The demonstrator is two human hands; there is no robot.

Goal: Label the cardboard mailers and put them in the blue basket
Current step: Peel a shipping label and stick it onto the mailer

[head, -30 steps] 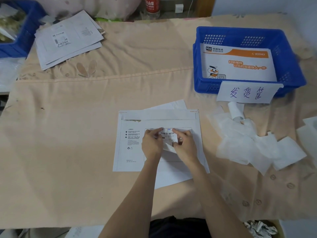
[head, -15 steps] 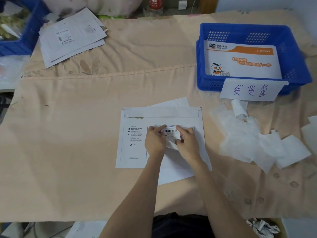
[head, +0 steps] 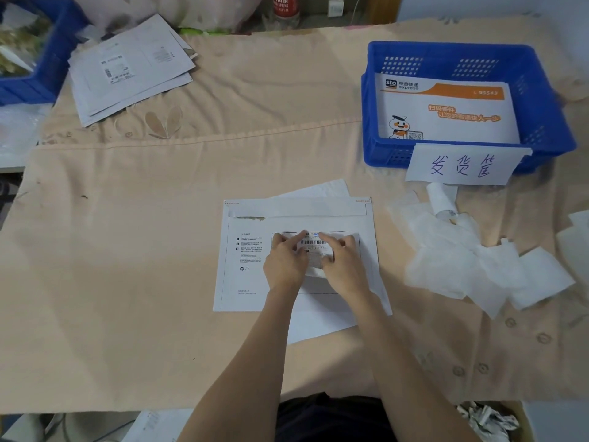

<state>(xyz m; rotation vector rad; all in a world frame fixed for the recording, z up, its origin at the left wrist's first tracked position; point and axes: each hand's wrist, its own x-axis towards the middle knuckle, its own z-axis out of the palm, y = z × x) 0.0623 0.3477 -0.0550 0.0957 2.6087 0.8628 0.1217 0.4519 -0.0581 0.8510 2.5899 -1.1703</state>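
A white cardboard mailer [head: 248,282] lies flat on the peach cloth in front of me, with another white sheet [head: 318,327] under it. A barcode label [head: 314,247] sits in the mailer's printed address box. My left hand [head: 283,266] pinches the label's left side and my right hand [head: 345,266] pinches its right side. Both index fingers reach to the label's top edge. The label's lower edge curls up between my hands. The blue basket [head: 541,100] stands at the back right and holds an orange-and-white mailer [head: 446,116].
A handwritten paper sign [head: 462,164] hangs on the basket's front wall. Several white backing papers [head: 462,266] lie loose to the right of the mailer. A stack of mailers [head: 127,68] sits at the back left beside a second blue basket [head: 47,59].
Both hands stay on the label at the same spot on the mailer. Only my view has shifted slightly.
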